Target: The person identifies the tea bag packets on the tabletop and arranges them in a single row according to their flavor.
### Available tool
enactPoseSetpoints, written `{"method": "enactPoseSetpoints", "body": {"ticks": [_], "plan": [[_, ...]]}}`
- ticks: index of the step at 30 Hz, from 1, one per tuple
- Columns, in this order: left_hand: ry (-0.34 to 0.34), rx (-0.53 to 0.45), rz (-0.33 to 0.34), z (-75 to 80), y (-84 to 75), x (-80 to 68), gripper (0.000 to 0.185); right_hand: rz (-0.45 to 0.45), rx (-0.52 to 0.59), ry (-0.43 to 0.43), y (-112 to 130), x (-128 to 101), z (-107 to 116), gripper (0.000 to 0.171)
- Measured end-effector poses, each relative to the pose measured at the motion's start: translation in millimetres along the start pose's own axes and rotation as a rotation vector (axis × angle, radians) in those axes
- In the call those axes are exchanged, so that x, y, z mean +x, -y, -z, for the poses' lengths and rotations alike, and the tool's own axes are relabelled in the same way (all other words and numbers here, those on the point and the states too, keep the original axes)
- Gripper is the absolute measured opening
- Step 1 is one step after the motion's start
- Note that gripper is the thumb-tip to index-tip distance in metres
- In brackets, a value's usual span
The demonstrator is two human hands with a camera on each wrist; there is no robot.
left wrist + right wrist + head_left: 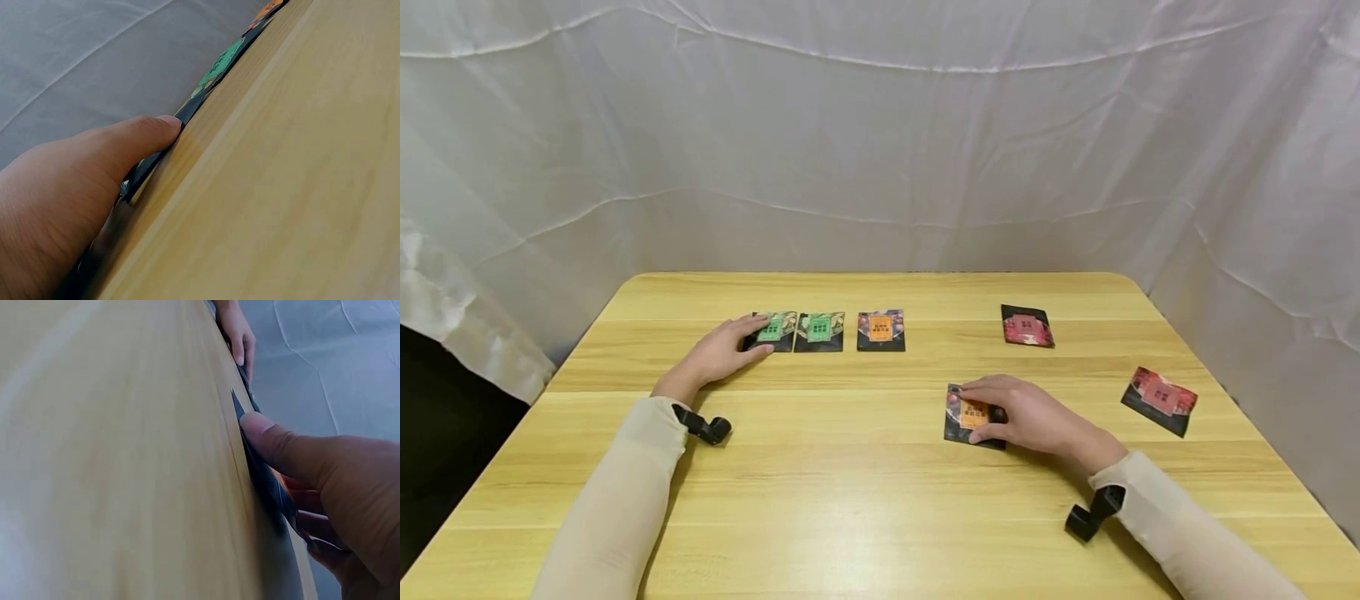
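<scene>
From where I stand, the right hand (1032, 414) pinches an orange-labelled packet (973, 414) by its right part, the thumb at the near edge and the fingers at the far edge, with the packet's left end sticking out past the fingertips. That packet is over the table (850, 508), right of the middle and nearer the person than the row of packets; the right-wrist view shows its dark corner pointing out beyond the thumb, and I cannot tell whether all of it is clear of the wood. The left hand (721, 352) rests on the leftmost green packet (772, 330), thumb and fingers spread apart, the thumb along the near edge and the fingers over the far part. Just to the right lies a second green packet (820, 328), then, across a small gap, another orange packet (881, 329). Two red packets lie to the right: a far red packet (1028, 325) and a near red packet (1160, 400), askew beyond the right hand.
</scene>
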State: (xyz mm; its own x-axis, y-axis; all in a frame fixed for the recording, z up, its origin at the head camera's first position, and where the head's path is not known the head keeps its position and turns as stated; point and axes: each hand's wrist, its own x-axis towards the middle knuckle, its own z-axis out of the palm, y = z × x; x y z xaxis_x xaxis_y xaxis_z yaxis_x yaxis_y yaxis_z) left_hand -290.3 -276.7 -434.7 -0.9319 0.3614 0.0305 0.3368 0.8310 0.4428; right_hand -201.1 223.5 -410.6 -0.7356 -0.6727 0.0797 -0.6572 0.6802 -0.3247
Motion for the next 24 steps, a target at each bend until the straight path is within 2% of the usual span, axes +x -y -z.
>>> {"method": "enactPoseSetpoints", "body": {"ticks": [10,20,24], "plan": [[0.000,-0.002,0.000,-0.3,0.9,-0.1,0.074,0.033,-0.030,-0.012,-14.0,19.0,5.1,0.062],[-0.004,0.004,-0.003,-0.9,1.6,-0.2,0.074,-0.034,0.025,0.037,-28.5,44.3,7.0,0.059],[-0.006,0.009,-0.004,-1.3,2.4,0.5,0.075,-0.035,0.042,0.061,-34.5,55.1,8.8,0.060]]}}
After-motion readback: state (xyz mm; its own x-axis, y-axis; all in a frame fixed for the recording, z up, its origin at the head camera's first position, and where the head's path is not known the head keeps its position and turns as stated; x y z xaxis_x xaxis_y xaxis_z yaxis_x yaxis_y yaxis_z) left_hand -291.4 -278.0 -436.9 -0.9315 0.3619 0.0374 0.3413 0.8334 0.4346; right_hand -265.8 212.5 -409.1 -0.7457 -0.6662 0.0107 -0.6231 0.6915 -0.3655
